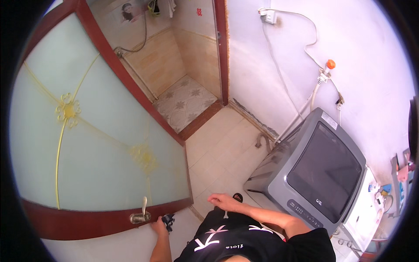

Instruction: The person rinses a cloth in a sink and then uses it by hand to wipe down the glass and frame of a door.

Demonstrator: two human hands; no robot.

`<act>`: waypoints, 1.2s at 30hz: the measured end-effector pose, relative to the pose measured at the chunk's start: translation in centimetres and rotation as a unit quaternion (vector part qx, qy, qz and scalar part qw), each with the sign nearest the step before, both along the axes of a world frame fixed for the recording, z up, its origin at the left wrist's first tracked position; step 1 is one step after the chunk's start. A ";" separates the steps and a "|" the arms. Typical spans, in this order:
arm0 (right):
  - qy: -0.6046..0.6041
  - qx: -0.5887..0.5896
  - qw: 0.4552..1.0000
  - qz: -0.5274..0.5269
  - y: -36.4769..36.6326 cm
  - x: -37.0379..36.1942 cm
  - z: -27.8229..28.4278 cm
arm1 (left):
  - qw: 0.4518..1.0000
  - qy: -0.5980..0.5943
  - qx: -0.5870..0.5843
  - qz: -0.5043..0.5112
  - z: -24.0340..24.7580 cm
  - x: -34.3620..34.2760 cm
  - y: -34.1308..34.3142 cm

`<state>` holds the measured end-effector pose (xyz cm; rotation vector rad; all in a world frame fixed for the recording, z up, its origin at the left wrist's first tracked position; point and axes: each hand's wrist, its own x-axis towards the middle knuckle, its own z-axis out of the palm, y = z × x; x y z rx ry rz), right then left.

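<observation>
At the lower edge of the glass-panelled door (100, 144), my left hand (158, 225) is closed on a small dark, crumpled item (168, 222) that looks like cloth. It is right beside the metal door handle (140, 216); whether the hand touches the door I cannot tell. My right hand (221, 201) hangs in front of my body, its fingers loosely bent and apart, with nothing visible in it. A grey washing machine (279, 174) with a dark lid stands to the right of that arm, its lid down.
Beyond the red-brown door frame (222, 56) lies a tiled room with a patterned floor (185, 102) and a raised sill (200, 120). A tap with an orange knob (330, 64), hoses and a socket (270, 16) are on the right wall. A white basin (364, 218) adjoins the washer.
</observation>
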<state>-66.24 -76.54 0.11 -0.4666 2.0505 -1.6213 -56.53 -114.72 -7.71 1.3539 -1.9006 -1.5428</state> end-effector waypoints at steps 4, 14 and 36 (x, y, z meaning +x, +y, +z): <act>-0.041 0.010 0.999 -0.002 0.9 -0.1 -0.3 | 0.993 -0.002 0.110 0.051 -2.0 -0.9 0.5; -0.125 -0.035 0.991 -0.045 2.0 -1.8 -4.0 | 0.793 0.049 0.605 -0.054 0.1 -3.3 7.6; -0.011 -0.215 0.861 -0.461 5.5 -23.6 6.2 | 0.877 0.129 0.104 -0.452 13.7 -37.2 25.0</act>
